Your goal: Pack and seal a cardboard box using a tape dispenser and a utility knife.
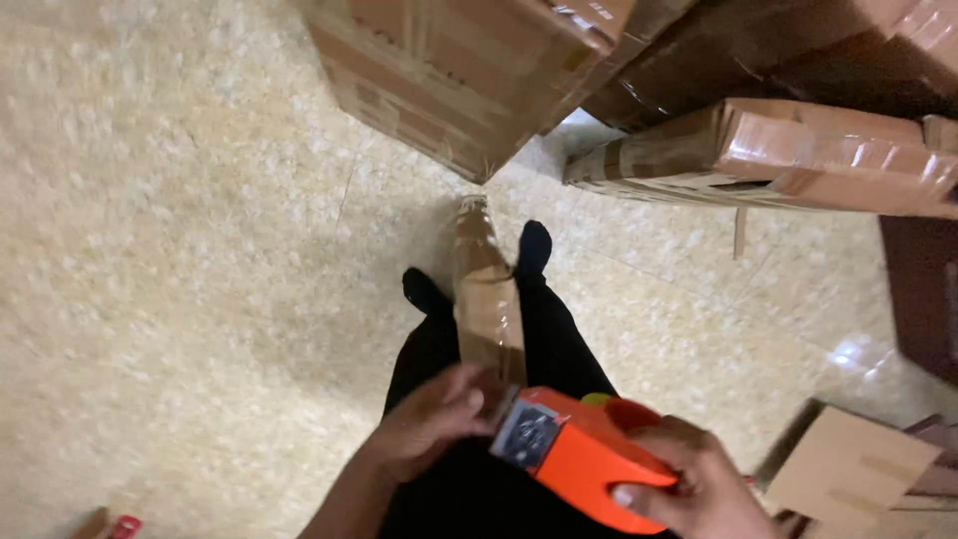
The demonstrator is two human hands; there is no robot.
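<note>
Two hands at lower centre of frame: right hand (694, 484) clenched round orange tape dispenser (584, 459); left hand (434, 419) pinching the pulled-out tape strip (487, 299); strip extended, likely needs cutting or laying onto a carton (459, 70).

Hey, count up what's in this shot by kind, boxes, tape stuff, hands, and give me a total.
Cardboard boxes: 4 (big one at top, dark one at top right, flat taped one, small one at lower right)
Orange tape dispenser: 1
Strip of brown tape pulled out: 1
Hands: 2, left hand and right hand
Total: 8
</note>
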